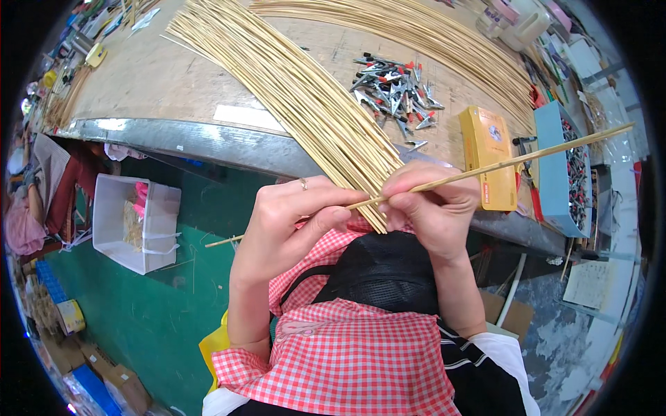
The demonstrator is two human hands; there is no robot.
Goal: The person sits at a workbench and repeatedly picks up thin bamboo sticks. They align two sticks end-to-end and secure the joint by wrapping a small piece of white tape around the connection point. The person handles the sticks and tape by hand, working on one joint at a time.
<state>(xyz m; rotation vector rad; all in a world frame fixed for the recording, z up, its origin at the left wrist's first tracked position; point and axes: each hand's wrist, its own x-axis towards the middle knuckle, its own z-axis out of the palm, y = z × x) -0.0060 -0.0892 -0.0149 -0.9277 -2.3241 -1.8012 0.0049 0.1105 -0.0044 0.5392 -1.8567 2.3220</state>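
Spanning wooden workbench [173, 76], bamboo strips [312, 104], green floor [159, 312]

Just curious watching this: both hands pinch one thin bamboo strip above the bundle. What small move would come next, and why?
Probably sliding the right hand outward along the strip: both it and the left hand grip near the middle, leaving the long end unsupported.

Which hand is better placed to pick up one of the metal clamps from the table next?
Probably the right hand. The pile of metal clamps lies above it and nearer to it, while the left hand is farther away. Both hands pinch the thin bamboo stick, so one must let go first.
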